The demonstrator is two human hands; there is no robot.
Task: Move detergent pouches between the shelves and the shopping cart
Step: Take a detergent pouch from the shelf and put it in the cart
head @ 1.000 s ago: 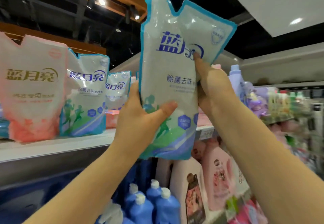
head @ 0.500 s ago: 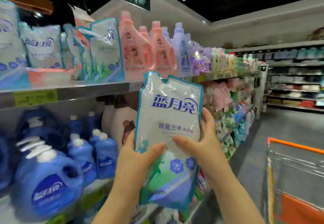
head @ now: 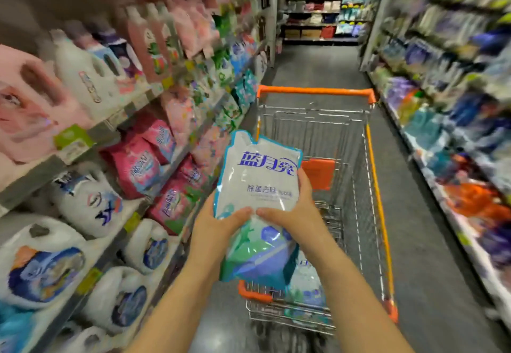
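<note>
Supermarket detergent aisle, grey floor running far; both hands carry one pouch at the near end of a cart.

Left shelves (head: 116, 120) hold blurred white jugs (head: 83, 76) up top and pink bags (head: 138, 167) lower; right shelves (head: 442, 98) are too blurred to read. The wire shopping cart (head: 372, 164), orange-trimmed, stands mid-aisle, with an orange flap (head: 318, 173) inside. The detergent pouch (head: 260, 184), white with a blue border and a green-blue base, is held upright with its spout corner at top left, overlapping the cart's near left corner in view. The left hand (head: 218, 222) grips its lower left edge, thumb across the front. The right hand (head: 298, 214) wraps the right edge, thumb across the front. The two thumbs almost meet. A second pouch (head: 307, 283) lies in the basket at the near end, partly hidden.
</note>
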